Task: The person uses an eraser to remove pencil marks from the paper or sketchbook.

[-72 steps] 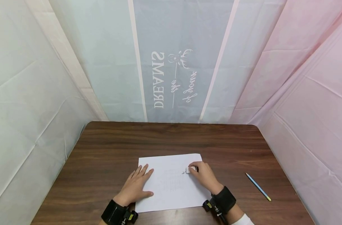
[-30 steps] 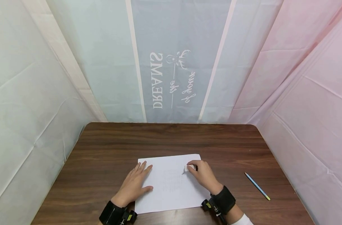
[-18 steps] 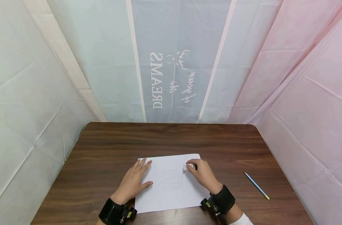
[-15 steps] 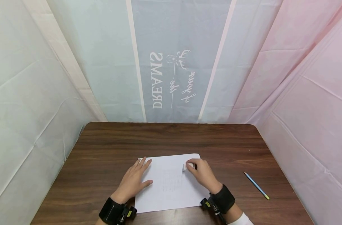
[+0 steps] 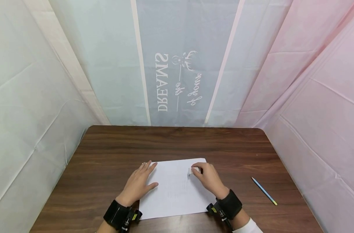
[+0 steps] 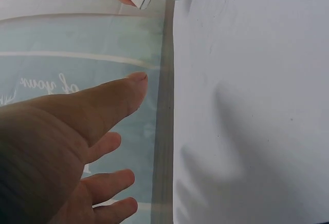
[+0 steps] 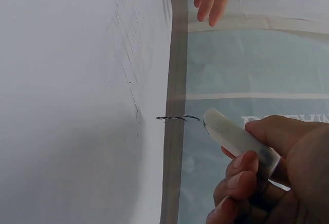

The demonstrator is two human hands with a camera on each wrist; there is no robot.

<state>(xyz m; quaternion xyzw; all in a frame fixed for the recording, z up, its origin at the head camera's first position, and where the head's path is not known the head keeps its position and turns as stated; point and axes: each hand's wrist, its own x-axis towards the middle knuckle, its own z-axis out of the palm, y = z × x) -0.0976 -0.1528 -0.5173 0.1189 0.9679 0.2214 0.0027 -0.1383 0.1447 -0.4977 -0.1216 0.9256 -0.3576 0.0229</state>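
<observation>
A white sheet of paper (image 5: 177, 194) lies on the dark wooden table (image 5: 165, 142) near its front edge. My left hand (image 5: 140, 183) rests flat on the paper's left edge, fingers straight; its thumb (image 6: 110, 103) shows close up in the left wrist view. My right hand (image 5: 207, 178) pinches a small white eraser (image 5: 194, 170) and presses it on the upper right part of the sheet. In the right wrist view the eraser (image 7: 231, 134) is held between thumb and fingers, its tip beside a thin dark squiggle (image 7: 177, 117) at the paper's (image 7: 77, 106) edge. Only faint pencil traces remain on the sheet.
A blue pencil (image 5: 264, 191) with a yellow end lies on the table to the right of the paper. Pale blue and pink cloth sheets (image 5: 179, 64) hang close around the back and both sides of the table.
The faint pencil grid on the paper has faded to near nothing. My right hand with the eraser has shifted slightly up and left. The left hand has stayed on the paper's edge.
</observation>
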